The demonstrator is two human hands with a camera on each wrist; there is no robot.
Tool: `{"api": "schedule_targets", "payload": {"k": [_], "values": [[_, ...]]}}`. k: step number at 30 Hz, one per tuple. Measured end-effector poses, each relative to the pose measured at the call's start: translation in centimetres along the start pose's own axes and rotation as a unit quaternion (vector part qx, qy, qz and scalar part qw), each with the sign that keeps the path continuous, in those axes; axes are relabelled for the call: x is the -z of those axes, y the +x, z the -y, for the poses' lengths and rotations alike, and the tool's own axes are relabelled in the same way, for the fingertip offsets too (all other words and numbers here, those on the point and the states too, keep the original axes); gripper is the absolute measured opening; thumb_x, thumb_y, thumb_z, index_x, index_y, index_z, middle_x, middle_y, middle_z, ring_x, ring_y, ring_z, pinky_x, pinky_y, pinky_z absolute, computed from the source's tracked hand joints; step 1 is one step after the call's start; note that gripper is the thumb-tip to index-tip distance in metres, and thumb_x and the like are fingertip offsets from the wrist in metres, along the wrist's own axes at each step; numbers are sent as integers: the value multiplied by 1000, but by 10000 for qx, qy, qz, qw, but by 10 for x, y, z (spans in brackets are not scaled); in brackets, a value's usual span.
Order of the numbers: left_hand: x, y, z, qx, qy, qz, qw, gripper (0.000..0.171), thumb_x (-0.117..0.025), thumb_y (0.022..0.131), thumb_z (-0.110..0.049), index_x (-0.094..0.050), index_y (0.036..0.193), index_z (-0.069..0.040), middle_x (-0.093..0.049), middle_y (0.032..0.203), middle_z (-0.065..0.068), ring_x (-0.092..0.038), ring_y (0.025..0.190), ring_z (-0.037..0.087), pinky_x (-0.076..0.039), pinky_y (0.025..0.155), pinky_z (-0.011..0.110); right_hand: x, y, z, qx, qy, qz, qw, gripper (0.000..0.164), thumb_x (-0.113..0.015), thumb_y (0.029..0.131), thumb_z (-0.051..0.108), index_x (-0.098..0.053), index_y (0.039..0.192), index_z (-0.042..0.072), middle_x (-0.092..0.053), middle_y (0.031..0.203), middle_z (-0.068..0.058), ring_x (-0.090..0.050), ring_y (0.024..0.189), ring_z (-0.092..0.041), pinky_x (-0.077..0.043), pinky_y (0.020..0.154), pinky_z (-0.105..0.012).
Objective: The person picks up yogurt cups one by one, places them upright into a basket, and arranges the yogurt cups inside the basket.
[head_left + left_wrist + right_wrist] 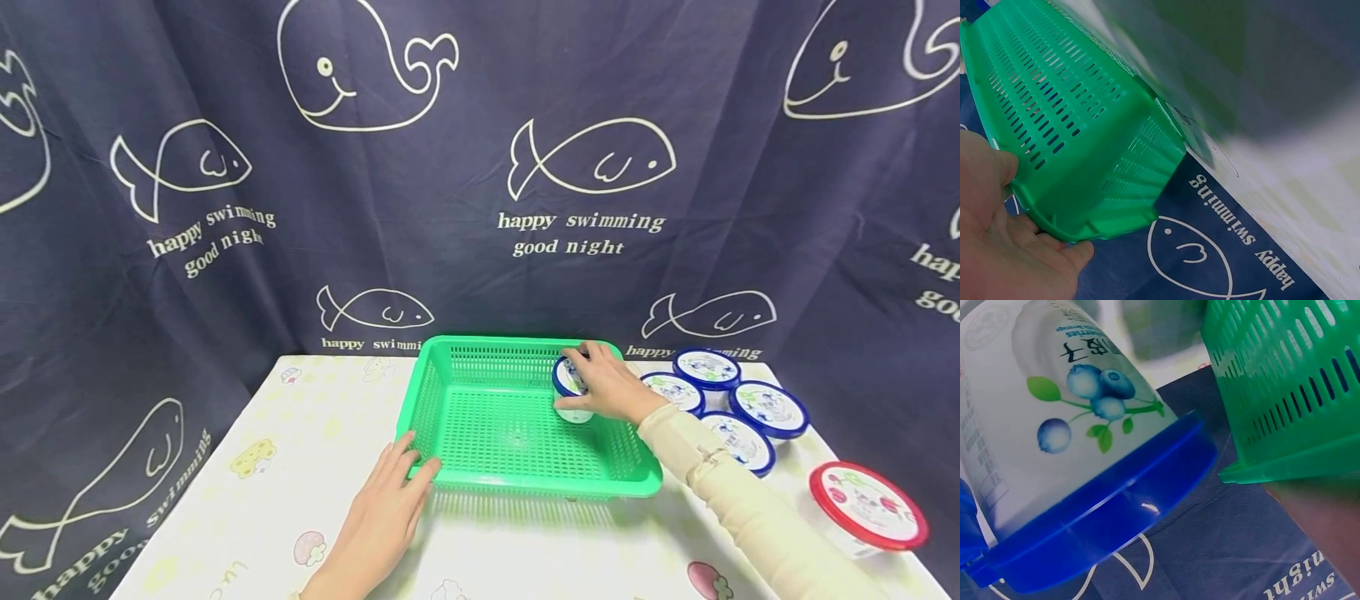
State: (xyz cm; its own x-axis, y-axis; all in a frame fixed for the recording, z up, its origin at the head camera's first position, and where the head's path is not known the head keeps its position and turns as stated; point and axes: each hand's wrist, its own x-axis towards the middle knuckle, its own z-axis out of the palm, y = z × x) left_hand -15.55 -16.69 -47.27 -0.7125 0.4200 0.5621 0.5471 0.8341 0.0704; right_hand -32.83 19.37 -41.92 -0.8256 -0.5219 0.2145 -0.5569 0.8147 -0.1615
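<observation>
A green plastic basket [517, 481] with slotted walls stands on the table. My left hand [382, 504] grips its front left corner; in the left wrist view, the thumb and fingers [1079, 253] lie about the rim. Inside the basket, toward its right end, my right hand [611, 385] holds a white yogurt tub [573, 413] with a blue lid from above. Several similar blue-lidded tubs [768, 407] stand together right of the basket, partly behind my right forearm. One fills the left of the right wrist view, a tub [1085, 412] printed with blueberries.
A larger tub with a red lid [870, 507] stands near the table's right edge. Under everything lies a white patterned tablecloth [300, 467]. A dark blue curtain [465, 208] with fish and whale drawings hangs right behind the table.
</observation>
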Motion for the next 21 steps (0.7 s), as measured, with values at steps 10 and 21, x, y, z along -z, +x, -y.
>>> {"api": "schedule_targets", "payload": {"k": [10,21], "values": [[0,0,-1,-1,25,60,10000,47,-22,109,-34,-61,127,-17,-61,120,13,-38,142,34,-35,114,54,-3,-5,-1,-16,-48,31,10000,103,-83,71,59,-42,149,7,-45,138,-24,-43,125,-43,-45,98,-61],[0,0,-1,-21,-20,1,10000,46,-22,110,-34,-62,126,-16,-61,119,13,-38,142,35,-36,112,55,9,-15,9,17,91,41,9999,104,-76,74,67,-38,152,11,-42,145,-21,-36,134,-42,-36,107,-64]]}}
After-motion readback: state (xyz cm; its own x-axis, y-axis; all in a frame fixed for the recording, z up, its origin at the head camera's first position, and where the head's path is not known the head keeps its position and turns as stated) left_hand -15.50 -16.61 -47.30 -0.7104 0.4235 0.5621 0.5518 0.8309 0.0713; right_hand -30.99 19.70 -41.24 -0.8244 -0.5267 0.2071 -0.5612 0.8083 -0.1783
